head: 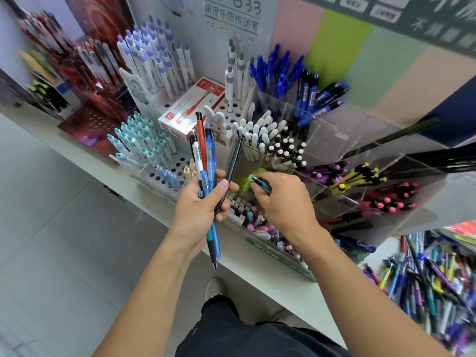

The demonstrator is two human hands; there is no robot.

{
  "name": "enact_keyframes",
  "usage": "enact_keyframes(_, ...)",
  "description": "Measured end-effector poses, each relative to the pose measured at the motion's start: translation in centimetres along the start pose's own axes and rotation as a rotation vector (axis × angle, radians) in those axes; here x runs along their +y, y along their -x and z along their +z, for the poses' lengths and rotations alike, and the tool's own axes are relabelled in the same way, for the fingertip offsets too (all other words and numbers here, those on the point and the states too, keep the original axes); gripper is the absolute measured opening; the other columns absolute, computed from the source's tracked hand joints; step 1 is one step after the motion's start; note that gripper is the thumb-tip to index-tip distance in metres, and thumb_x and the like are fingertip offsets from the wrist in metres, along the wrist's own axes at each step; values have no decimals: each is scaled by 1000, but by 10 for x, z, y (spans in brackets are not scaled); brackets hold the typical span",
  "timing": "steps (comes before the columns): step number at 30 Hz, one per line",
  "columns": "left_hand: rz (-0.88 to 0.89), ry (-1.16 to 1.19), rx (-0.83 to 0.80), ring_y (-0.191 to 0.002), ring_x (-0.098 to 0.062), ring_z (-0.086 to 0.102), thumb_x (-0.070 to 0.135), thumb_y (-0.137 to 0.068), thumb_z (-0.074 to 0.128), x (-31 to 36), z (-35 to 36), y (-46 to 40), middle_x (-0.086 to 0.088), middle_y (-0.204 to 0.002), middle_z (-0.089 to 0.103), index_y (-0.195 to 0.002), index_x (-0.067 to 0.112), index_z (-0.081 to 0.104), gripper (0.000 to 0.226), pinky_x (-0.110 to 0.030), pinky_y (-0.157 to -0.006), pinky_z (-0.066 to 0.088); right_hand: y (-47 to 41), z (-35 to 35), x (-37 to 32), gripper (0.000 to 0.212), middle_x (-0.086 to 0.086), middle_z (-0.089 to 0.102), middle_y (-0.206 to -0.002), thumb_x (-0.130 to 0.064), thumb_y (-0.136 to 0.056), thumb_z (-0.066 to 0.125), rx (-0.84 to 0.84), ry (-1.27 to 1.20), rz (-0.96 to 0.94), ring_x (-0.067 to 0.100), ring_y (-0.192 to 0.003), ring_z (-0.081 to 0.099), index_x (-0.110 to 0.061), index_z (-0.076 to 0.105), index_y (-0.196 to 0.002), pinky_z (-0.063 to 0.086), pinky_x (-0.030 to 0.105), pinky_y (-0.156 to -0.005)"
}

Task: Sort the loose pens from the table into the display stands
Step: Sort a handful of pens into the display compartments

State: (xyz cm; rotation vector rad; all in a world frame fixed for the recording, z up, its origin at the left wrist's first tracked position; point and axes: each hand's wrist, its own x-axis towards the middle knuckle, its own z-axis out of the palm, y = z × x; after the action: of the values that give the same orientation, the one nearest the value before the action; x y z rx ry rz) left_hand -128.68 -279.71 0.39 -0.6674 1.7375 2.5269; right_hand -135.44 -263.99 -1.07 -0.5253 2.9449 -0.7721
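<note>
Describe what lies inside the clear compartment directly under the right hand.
Under the right hand, which holds a teal pen, the clear compartment shows pastel pen tops and grey blocks; the hand hides the rest.

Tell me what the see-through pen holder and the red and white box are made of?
The see-through pen holder looks like clear hard plastic, probably acrylic: you can see pens through its glossy walls, and the edges catch light. The red and white box looks like thin printed cardboard, with sharp folded corners and a smooth, slightly shiny face.

Left hand (198,207) grips fanned pen bundle (206,161); right hand (283,202) pinches teal pen (261,185) over clear acrylic stand (334,130); loose pen pile (432,279) far right.
</note>
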Motion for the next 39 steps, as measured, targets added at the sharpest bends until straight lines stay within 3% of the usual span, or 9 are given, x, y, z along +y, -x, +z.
enact_keyframes(5,7,-43,-131,-54,-11,47,7,-98,57,12,15,4,-4,-81,71,-105,15,57,10,-19,-44,37,4,-54,-6,39,5,56,-53,-32,-97,65,87,-545,128,10,-47,42,-6,65,-68,41,36,-50)
enact_keyframes(11,-13,-90,-374,-49,-14,47,21,-85,61,22,53,16,-7,-80,71,-104,12,55,21,-19,-41,38,15,-98,-2,22,1,54,-56,-18,-98,64,155,-1053,280,5,-37,32,3,69,-94,26,17,-39)
enact_keyframes(15,5,-182,-394,-46,-13,42,22,-97,55,22,77,15,-4,-79,69,-102,17,59,9,-19,-38,34,40,-158,33,13,5,55,-64,-19,-98,63,673,-1042,194,9,-40,35,-12,70,-89,26,21,-37)
enact_keyframes(19,-67,-220,-532,-46,-9,27,21,-102,51,19,107,14,1,-73,55,-107,18,65,15,-19,-41,25,53,-210,89,23,-5,59,-70,-47,-95,64,1126,-595,192,14,-59,52,-32,68,-78,43,38,-56)
enact_keyframes(23,-109,-194,-599,-46,-8,26,17,-104,48,14,136,15,1,-75,54,-110,15,67,20,-17,-39,23,52,-205,124,36,21,61,-71,-36,-94,62,893,-234,290,33,-64,50,-5,67,-79,42,45,-60)
enact_keyframes(28,-163,-133,-624,-44,-7,32,19,-103,50,11,143,17,-1,-77,56,-110,13,67,20,-16,-37,24,43,-201,121,4,3,72,-85,-27,-87,75,657,-265,342,9,-77,61,-27,73,-91,50,24,-71)
enact_keyframes(33,-164,-99,-689,-42,-5,31,26,-92,56,12,139,20,-2,-73,55,-111,13,67,25,-15,-38,25,49,-213,106,26,6,70,-98,-35,-83,79,703,-41,358,20,-91,64,-21,75,-104,50,32,-82)
enact_keyframes(35,-176,-115,-707,-42,-5,30,28,-92,57,13,136,19,-1,-72,54,-107,17,70,23,-15,-38,25,59,-209,85,27,6,66,-74,-40,-89,73,796,-170,258,14,-69,59,-14,75,-86,48,34,-65)
enact_keyframes(39,-188,-157,-767,-41,-6,32,32,-94,59,15,130,19,-4,-73,54,-109,16,71,25,-17,-37,25,58,-181,49,37,2,47,-49,-36,-91,72,381,-687,281,4,-44,36,-2,72,-77,30,18,-45)
